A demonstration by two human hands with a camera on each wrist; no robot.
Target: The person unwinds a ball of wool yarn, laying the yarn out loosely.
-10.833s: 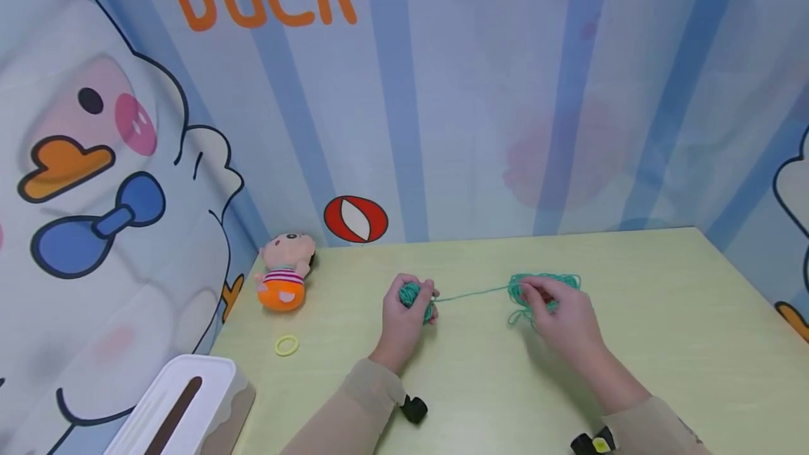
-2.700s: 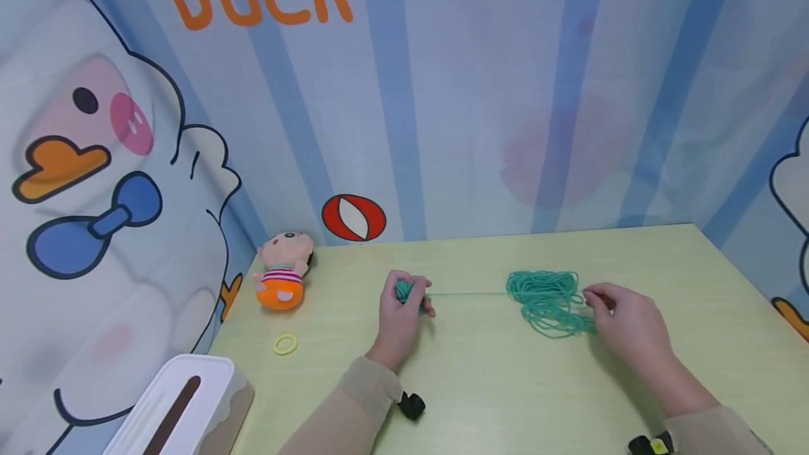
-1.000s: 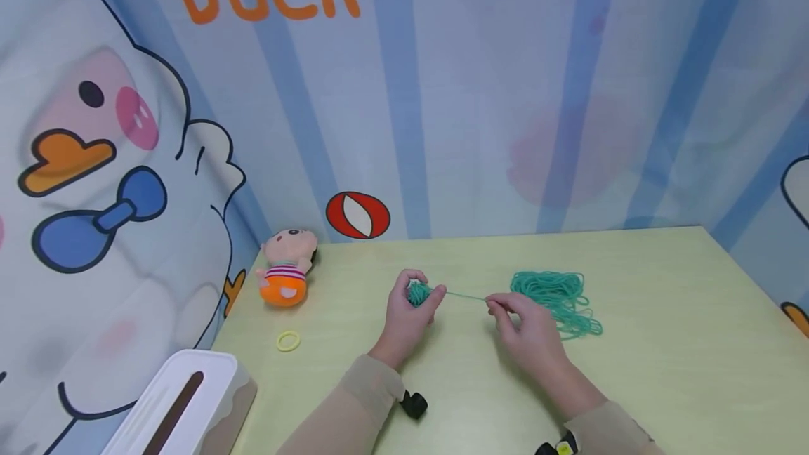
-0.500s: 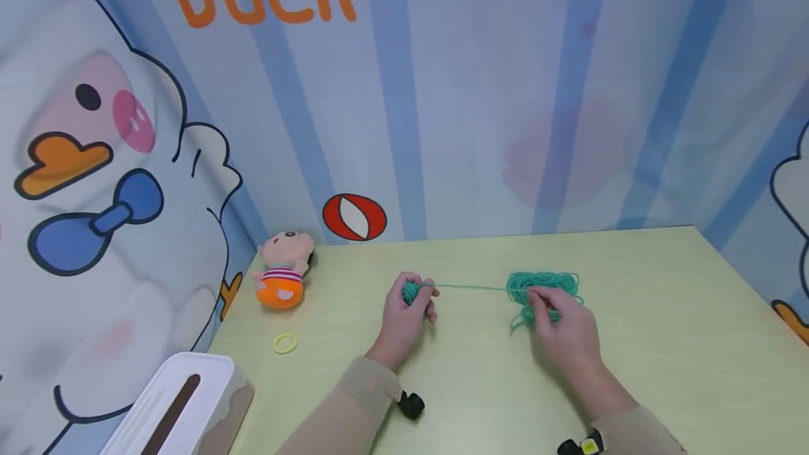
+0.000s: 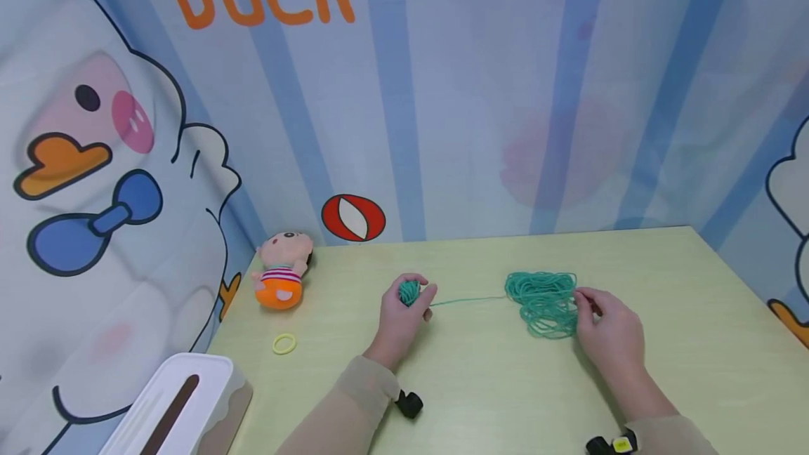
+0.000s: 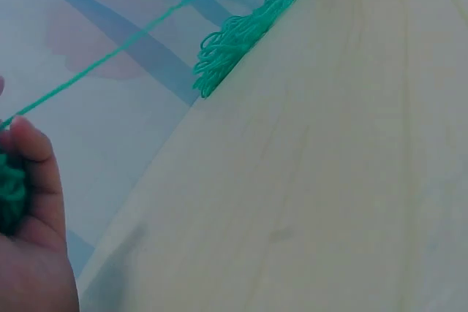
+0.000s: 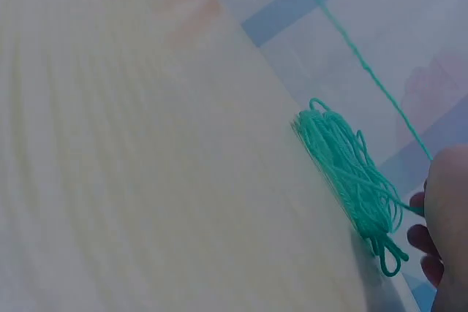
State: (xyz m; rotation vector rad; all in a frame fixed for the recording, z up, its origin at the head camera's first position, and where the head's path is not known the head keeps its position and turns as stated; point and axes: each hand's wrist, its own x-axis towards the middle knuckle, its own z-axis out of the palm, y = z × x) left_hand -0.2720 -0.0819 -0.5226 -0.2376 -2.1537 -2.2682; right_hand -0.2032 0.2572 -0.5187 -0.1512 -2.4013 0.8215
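A small wound ball of green yarn (image 5: 409, 292) sits in my left hand (image 5: 399, 318), fingers curled round it and thumb along its side. From the ball a single strand (image 5: 470, 299) stretches right across to the loose pile of green yarn (image 5: 543, 300) lying in loops on the table. At the pile's right edge my right hand (image 5: 612, 332) pinches the strand between thumb and fingertips. In the right wrist view the strand (image 7: 365, 69) rises taut from that hand, and another length runs from its fingers to the pile (image 7: 344, 162).
A plush doll (image 5: 281, 272) in orange shorts stands at the table's back left, with a yellow ring (image 5: 284, 344) in front of it. A white-topped tissue box (image 5: 208, 371) stands at the left edge. A printed cloth backdrop (image 5: 468, 90) hangs behind the table (image 5: 480, 385).
My right hand has moved right with the strand, from left of the pile, across it, to its right edge, uncovering the loops. My left hand stays in place, holding the ball.
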